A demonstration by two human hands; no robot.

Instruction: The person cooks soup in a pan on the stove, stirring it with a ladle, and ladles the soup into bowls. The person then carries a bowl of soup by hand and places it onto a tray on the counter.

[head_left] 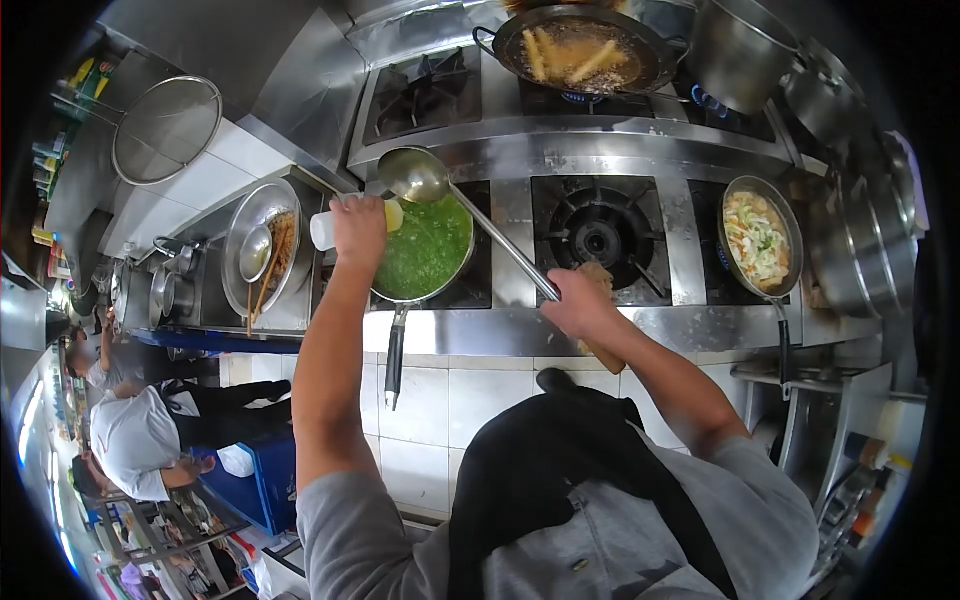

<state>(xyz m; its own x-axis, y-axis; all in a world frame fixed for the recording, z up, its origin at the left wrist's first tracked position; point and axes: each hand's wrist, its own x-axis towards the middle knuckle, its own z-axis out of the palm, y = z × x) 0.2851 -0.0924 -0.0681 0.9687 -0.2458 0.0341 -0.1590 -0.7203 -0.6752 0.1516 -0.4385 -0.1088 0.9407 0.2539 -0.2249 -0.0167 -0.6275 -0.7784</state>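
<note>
Well to the left of the pan of green food (408, 299), a co-worker (135, 440) wears a white shirt. Closer to the pan comes a round mesh strainer (167, 130), then, just beside it, a metal bowl (262, 203) with chopsticks (266, 285) leaning in it. At the pan's left edge, the person's left hand (360, 228) is wrapped round a pale bottle (322, 231), held sideways (its yellowish end lies above the food). Over the pan's far edge hangs a ladle (415, 175), its long handle sloping rightward into the right hand (580, 303), which grips it. Farthest right of the pan, a frying pan (775, 284) holds shredded vegetables.
</note>
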